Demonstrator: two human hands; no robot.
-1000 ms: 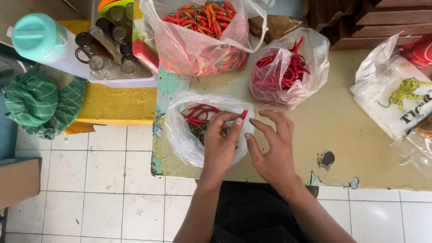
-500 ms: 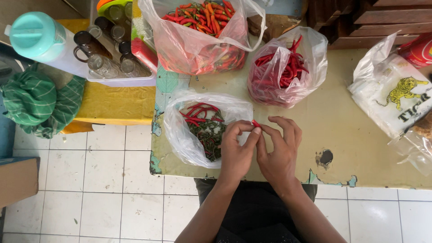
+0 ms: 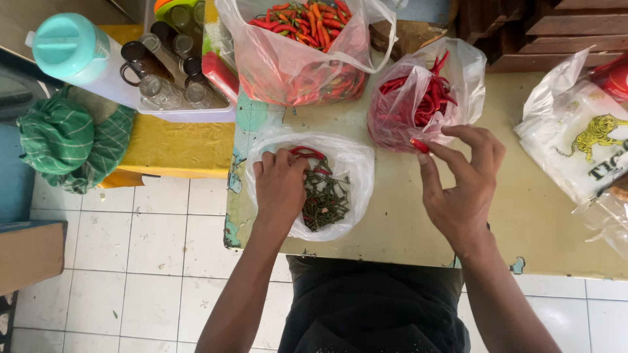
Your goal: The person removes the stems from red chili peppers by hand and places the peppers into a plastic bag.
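My left hand (image 3: 280, 186) reaches into a clear plastic bag (image 3: 356, 170) of green chili stems with a few red chilies, fingers curled over its contents. My right hand (image 3: 461, 186) pinches a small red chili (image 3: 419, 145) between thumb and fingertips, right at the mouth of a second clear bag of red chilies (image 3: 418, 98). A large clear bag of red, orange and green chilies (image 3: 301, 46) stands behind both on the yellowish table (image 3: 399, 216).
A white printed plastic bag (image 3: 582, 144) lies at the table's right. On the left, a tray of glass bottles (image 3: 170, 78), a teal-lidded jug (image 3: 69, 49) and a green striped cloth (image 3: 65, 140) sit on a yellow-covered stand. White tiled floor lies below.
My hands, which met over the stem bag, have parted: the left went down into the stem bag, the right moved right with a red chili toward the red chili bag.
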